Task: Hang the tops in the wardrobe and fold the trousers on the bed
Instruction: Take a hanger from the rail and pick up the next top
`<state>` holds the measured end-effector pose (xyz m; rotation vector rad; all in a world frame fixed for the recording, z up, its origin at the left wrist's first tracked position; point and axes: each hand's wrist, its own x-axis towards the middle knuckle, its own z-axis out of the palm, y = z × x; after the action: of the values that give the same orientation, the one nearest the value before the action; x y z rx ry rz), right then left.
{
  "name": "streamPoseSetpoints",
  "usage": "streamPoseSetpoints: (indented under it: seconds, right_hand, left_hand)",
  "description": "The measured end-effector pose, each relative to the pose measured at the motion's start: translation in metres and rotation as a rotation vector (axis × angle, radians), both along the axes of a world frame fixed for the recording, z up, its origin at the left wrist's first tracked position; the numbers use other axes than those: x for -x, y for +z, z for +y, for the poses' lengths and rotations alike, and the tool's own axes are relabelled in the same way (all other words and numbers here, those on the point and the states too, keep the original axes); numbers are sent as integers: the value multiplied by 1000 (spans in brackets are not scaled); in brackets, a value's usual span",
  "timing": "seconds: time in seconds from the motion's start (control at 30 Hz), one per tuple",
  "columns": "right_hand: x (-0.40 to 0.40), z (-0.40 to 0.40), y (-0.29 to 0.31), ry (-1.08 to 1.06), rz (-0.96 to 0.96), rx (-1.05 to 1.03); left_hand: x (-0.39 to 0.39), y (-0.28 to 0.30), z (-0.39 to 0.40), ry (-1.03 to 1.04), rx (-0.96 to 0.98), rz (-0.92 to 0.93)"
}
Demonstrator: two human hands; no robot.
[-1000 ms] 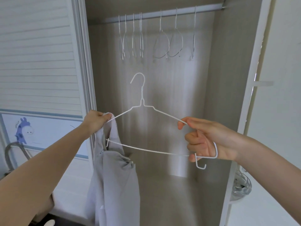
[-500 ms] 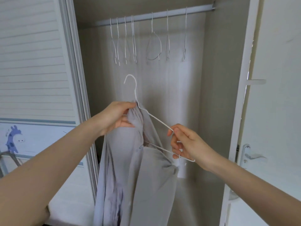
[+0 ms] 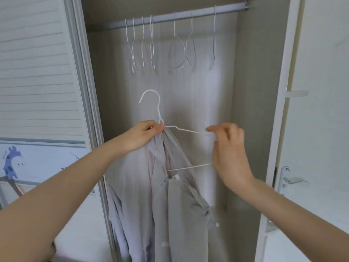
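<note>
While the open wardrobe [image 3: 251, 110] frames its rail [image 3: 188, 15] of bare hangers high above, the grey top [image 3: 143, 186] droops low in front, bunched on the white hanger [image 3: 160, 118]'s left half. Left hand [image 3: 143, 135] pinches cloth against the neck; right hand [image 3: 226, 146], blurred, seems to pinch the bare right shoulder, whose wire runs crosswise between them.

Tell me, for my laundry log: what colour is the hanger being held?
White hanger, seen best in the head view.
</note>
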<state>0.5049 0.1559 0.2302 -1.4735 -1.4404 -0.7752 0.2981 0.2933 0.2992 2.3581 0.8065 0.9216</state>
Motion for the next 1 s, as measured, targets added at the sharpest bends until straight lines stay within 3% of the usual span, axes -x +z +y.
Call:
streamPoseSetpoints:
  seconds: [0.03, 0.1, 0.2, 0.4, 0.43, 0.5, 0.57, 0.63, 0.77, 0.93, 1.0]
  right_hand:
    - [9, 1, -4, 88, -62, 30]
    - [28, 8, -18, 264, -72, 294]
    - [44, 24, -39, 399, 187, 706]
    - [26, 17, -44, 626, 454, 1197]
    - [21, 13, -44, 603, 436, 1275]
    - [8, 10, -43, 463, 222, 1361]
    - [-6, 10, -42, 231, -6, 1361]
    - [-17, 9, -36, 59, -111, 1260]
    - [-26, 7, -14, -37, -250, 963]
    - [-13, 18, 21, 277, -131, 671]
    - [-2, 23, 34, 312, -98, 532]
  left_hand:
    - [-5, 0, 0, 18, -13, -19]
    - [-13, 1, 0, 26, -55, -60]
    - [-21, 5, 1, 87, -111, -138]
    - [-4, 7, 16, 368, -139, -266]
    - [1, 7, 20, 401, -132, -281]
    - [12, 6, 28, 433, -130, -281]
    - [22, 2, 35, 453, -131, -269]
    - [30, -1, 40, 474, -140, -247]
    - [37, -5, 42, 480, -178, -192]
    - [18, -4, 26, 422, -222, -68]
    - [3, -6, 15, 385, -247, -38]
